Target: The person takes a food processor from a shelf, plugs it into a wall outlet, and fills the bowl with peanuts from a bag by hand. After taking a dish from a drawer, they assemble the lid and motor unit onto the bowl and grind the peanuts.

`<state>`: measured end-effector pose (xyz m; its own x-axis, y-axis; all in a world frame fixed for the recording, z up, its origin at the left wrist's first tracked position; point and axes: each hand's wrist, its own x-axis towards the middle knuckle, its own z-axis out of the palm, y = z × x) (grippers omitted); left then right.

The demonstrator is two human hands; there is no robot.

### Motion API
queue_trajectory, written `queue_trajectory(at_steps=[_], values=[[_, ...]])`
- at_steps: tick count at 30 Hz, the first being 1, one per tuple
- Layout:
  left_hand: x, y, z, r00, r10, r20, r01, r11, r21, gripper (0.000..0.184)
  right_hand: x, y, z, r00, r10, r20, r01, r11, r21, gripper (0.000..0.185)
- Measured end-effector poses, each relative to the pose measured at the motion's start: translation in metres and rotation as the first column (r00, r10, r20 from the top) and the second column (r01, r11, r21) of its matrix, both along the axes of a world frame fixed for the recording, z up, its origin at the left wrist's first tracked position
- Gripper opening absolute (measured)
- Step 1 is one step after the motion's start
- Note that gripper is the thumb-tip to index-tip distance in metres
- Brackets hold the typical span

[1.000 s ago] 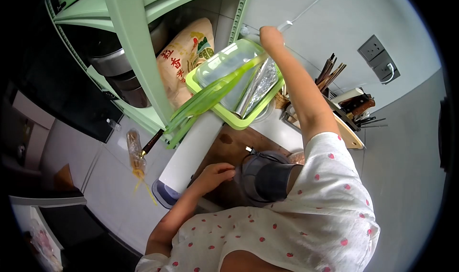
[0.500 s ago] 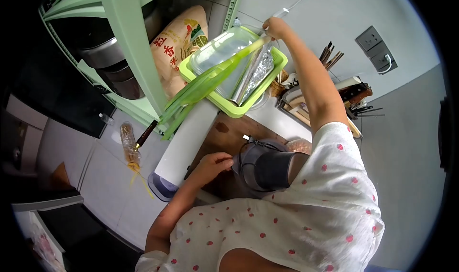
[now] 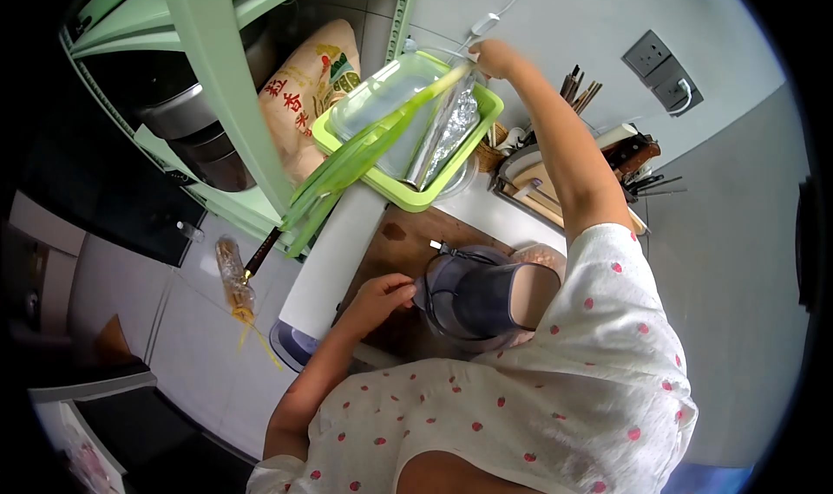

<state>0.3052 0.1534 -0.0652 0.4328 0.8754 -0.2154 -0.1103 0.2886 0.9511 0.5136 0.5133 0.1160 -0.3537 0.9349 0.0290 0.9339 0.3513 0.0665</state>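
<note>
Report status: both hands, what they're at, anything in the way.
Right hand at pale end of green onion, grip unclear. Left hand beside purple-grey appliance, contact unclear. Green onion lies across green tray, possibly in the way.

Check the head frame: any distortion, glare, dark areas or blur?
Head view: strong fisheye bend, black corners; bright glints on the foil; deep shade inside the green shelf; right hand looks slightly soft, cause unclear.

Shiny crinkled foil (image 3: 450, 130), smooth plastic basket (image 3: 418, 201), matt cloth shirt (image 3: 521, 412); brown panel (image 3: 396, 255), apparently wood
</note>
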Motion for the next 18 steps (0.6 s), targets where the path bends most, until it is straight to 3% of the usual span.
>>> queue_trajectory(at_steps=[3, 5, 9, 12, 15, 18], values=[[0.001, -0.001, -0.006, 1.0, 0.021, 0.019, -0.021, 1.0, -0.005, 0.022, -0.005, 0.006, -0.01, 0.992, -0.098, -0.08, 0.088, 0.989, -0.121, 0.033], [0.002, -0.001, -0.007, 0.999, 0.031, 0.025, -0.031, 1.0, 0.0, 0.021, 0.001, 0.02, -0.025, 0.998, 0.057, -0.04, -0.052, 0.992, 0.117, 0.026], [0.002, 0.0, -0.01, 0.998, 0.03, 0.05, -0.029, 0.999, -0.026, 0.022, 0.003, 0.025, -0.032, 0.995, 0.097, 0.032, -0.101, 0.983, 0.156, 0.02], [0.001, -0.001, -0.012, 0.998, 0.029, 0.049, -0.028, 0.999, -0.03, 0.023, 0.002, 0.018, -0.036, 0.994, 0.077, -0.08, -0.06, 0.979, 0.196, 0.019], [0.002, 0.001, -0.007, 0.999, 0.032, 0.036, -0.031, 0.999, -0.043, 0.024, -0.005, 0.007, -0.033, 0.999, 0.02, -0.029, -0.012, 0.968, 0.251, 0.018], [0.002, 0.0, 0.001, 0.999, 0.039, -0.02, -0.04, 0.998, -0.051, 0.024, -0.002, 0.022, -0.042, 0.995, 0.079, 0.066, -0.092, 0.969, 0.229, 0.022]])
